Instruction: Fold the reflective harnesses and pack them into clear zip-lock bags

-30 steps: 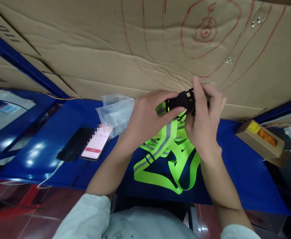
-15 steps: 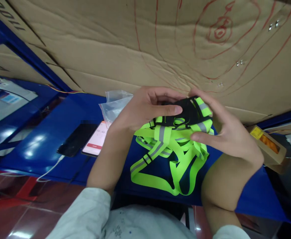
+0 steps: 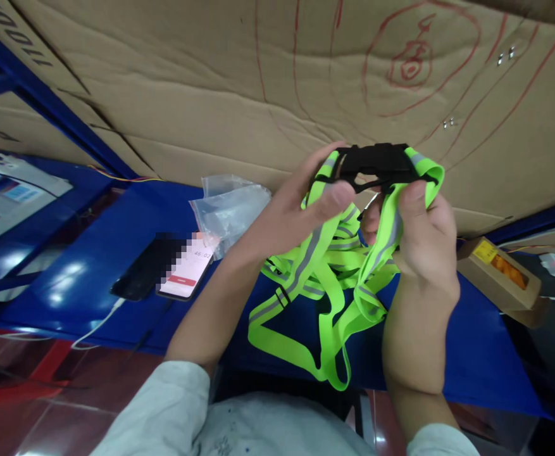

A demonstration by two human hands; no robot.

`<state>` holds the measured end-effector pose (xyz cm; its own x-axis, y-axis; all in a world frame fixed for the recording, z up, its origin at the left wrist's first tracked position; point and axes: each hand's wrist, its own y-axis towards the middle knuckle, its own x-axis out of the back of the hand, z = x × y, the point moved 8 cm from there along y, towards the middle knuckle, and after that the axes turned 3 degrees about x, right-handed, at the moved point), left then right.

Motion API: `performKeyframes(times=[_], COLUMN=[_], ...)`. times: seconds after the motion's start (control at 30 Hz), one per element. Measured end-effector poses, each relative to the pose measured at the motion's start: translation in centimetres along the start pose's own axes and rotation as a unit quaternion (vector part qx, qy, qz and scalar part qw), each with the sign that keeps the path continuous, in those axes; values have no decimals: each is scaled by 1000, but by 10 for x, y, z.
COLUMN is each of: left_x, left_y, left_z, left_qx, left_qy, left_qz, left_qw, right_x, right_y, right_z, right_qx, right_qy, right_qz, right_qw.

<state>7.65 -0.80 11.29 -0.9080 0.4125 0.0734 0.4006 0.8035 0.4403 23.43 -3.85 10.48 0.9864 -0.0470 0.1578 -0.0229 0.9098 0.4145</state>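
A neon yellow-green strap harness (image 3: 324,288) with grey reflective stripes lies partly heaped on the blue table, its upper straps lifted. Its black plastic buckle (image 3: 376,161) is held up between my hands, the two halves joined or pressed close. My left hand (image 3: 318,202) grips the strap at the buckle's left end, thumb in front and the other fingers mostly hidden behind. At the right end, my right hand (image 3: 419,221) pinches the looped strap under its thumb. Loose loops hang down to the table near its front edge.
Left of my forearm lie clear plastic bags (image 3: 232,209), a lit phone (image 3: 187,275) and a dark phone (image 3: 137,278) with a white cable. A small cardboard box (image 3: 500,272) stands at right. Behind rises a cardboard panel (image 3: 187,95) with red drawn lines.
The buckle has come up and turned to show its length, with straps now drawn up at both ends. My right hand has shifted from beside the bundle to pinching the right strap.
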Motion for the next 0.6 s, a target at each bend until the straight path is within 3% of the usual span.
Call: performKeyframes(times=[0.13,0.23,0.33,0.47,0.6], left_x=[-22,-29,-27,-22,-22], left_y=[-3,-2,1,1,1], left_z=[8,13,15,8,7], left_qx=[35,46,37,-5,10], left_qy=[-72,-116,-121,-105,-131], left_qz=[96,90,64,56,73], left_qw=[992,988,990,993,989], right_x=[14,13,5,-9,-9], right_y=[-2,-4,-3,1,0], right_z=[6,5,-4,-16,-10], right_qx=[17,30,13,-22,10], right_qy=[-26,-26,-4,33,24], right_qz=[-151,-203,-198,-141,-132], right_qw=[988,978,980,989,991])
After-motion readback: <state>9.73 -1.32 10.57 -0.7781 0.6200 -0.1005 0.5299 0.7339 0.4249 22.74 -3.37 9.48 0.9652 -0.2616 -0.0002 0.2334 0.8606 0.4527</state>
